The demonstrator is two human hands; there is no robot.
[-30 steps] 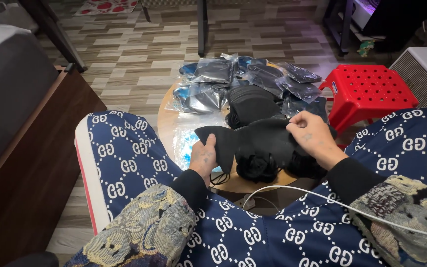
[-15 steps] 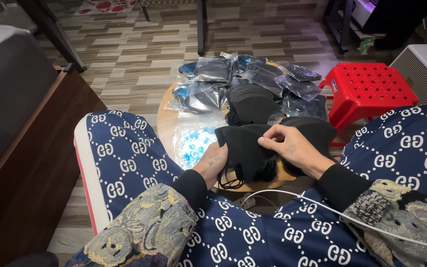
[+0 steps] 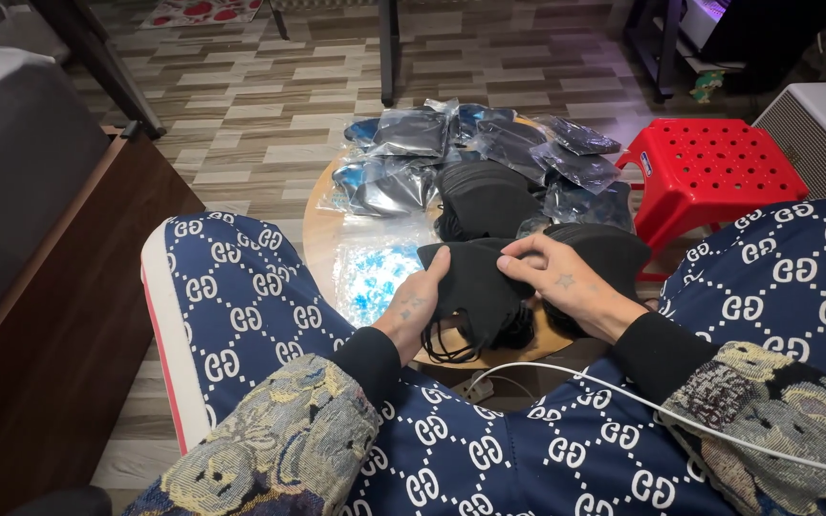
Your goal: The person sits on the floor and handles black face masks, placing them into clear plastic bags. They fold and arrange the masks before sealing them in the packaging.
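Hands: left (image 3: pixel 413 306), right (image 3: pixel 561 282), pinching one black mask (image 3: pixel 475 287); one red stool (image 3: pixel 714 167).

We see a black face mask (image 3: pixel 475 282), soft and folded, held above the round wooden surface (image 3: pixel 322 229) with its thin ear loops dangling underneath. It sits just in front of more black masks (image 3: pixel 485 196) (a loose stack).
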